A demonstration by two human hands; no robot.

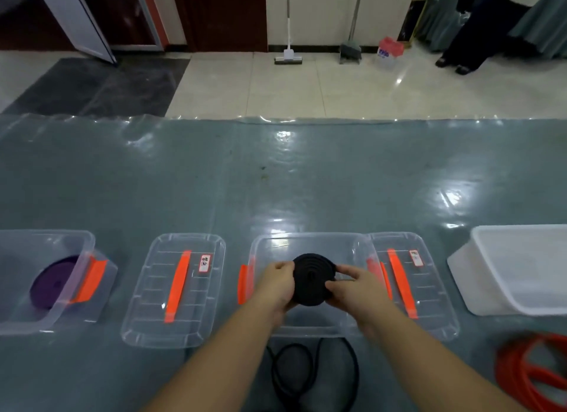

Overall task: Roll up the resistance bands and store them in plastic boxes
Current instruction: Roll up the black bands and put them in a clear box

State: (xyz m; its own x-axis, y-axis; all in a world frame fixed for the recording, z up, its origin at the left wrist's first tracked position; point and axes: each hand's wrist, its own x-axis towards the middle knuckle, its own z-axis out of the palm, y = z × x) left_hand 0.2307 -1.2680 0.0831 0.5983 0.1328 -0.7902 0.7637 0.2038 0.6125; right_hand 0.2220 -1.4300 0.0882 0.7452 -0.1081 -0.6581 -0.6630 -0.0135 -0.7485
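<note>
A black resistance band rolled into a flat coil (pixel 311 276) is held over the middle clear plastic box (pixel 310 242). My left hand (pixel 276 284) grips its left edge and my right hand (pixel 352 287) pinches its right edge. Whether the coil touches the box floor I cannot tell. At the far left, a second clear box (pixel 46 239) contains a rolled purple band (pixel 52 282). Two clear lids with orange strips lie flat: one (pixel 175 288) left of the middle box, one (pixel 411 285) right of it.
A loose black band or cord (pixel 306 371) lies on the table near the front edge between my forearms. A red-orange band (pixel 530 368) is heaped at the front right. A white opaque tub (pixel 518 267) stands at the right. A person stands far back right.
</note>
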